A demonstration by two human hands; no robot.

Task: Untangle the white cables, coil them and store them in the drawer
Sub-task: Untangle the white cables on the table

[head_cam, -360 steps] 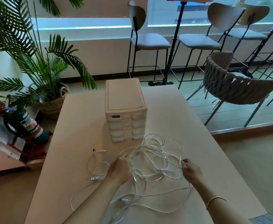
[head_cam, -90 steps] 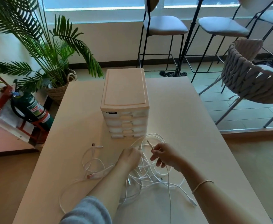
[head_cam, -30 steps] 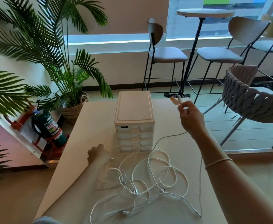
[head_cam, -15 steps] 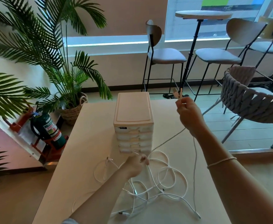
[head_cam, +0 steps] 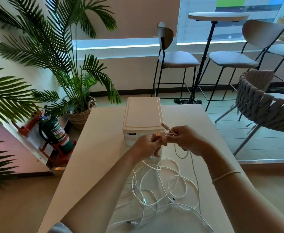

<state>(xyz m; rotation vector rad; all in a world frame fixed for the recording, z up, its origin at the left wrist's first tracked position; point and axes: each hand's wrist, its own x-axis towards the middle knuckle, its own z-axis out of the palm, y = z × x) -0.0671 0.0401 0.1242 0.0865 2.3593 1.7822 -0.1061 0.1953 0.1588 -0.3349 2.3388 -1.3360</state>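
Note:
A loose tangle of white cables (head_cam: 161, 187) lies on the beige table (head_cam: 94, 157) in front of me. Both hands meet above it, just before the white drawer unit (head_cam: 142, 115). My left hand (head_cam: 148, 145) pinches a cable end with a USB plug (head_cam: 159, 133). My right hand (head_cam: 185, 140) pinches the same cable's other end, whose small plug (head_cam: 164, 126) sticks up to the left. From the hands the cable hangs down into the tangle. All drawers look closed; my hands hide the lower ones.
A woven chair (head_cam: 262, 105) stands right of the table. Bar stools (head_cam: 176, 59) and a high round table (head_cam: 217, 15) stand by the window. A potted palm (head_cam: 77, 91) and a fire extinguisher (head_cam: 55, 132) are on the left.
My right hand came down from its raised position with the cable end. My left hand lifted a plug out of the tangle, and both ends now meet before the drawer unit.

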